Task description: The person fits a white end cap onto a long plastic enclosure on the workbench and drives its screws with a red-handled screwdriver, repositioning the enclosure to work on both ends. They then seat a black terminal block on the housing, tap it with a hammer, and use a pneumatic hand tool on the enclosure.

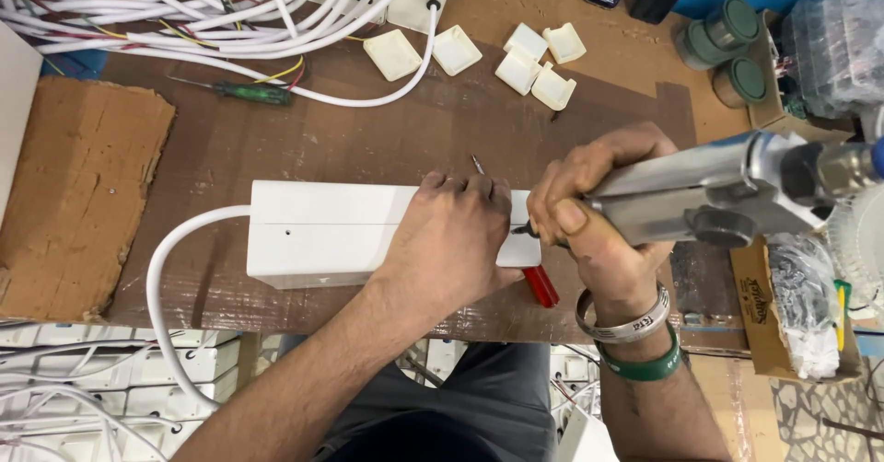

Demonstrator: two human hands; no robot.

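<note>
A white rectangular box [322, 232] with a white cable [166, 269] at its left end lies on the brown bench. My left hand [451, 241] rests flat on the box's right part, pressing it down. My right hand [589, 213] grips the silver powered screwdriver [718, 195], which lies nearly level with its dark tip at the box's right end. A loose screw [477, 163] lies just beyond the box. A red piece [541, 285] shows under my right hand at the box's corner.
Several white square caps [516, 57] lie at the back. A green-handled screwdriver [244, 92] and a bundle of white cables [212, 11] sit at back left. A cardboard slab [74, 195] is at left, green-capped containers [727, 39] and an open carton [783, 306] at right.
</note>
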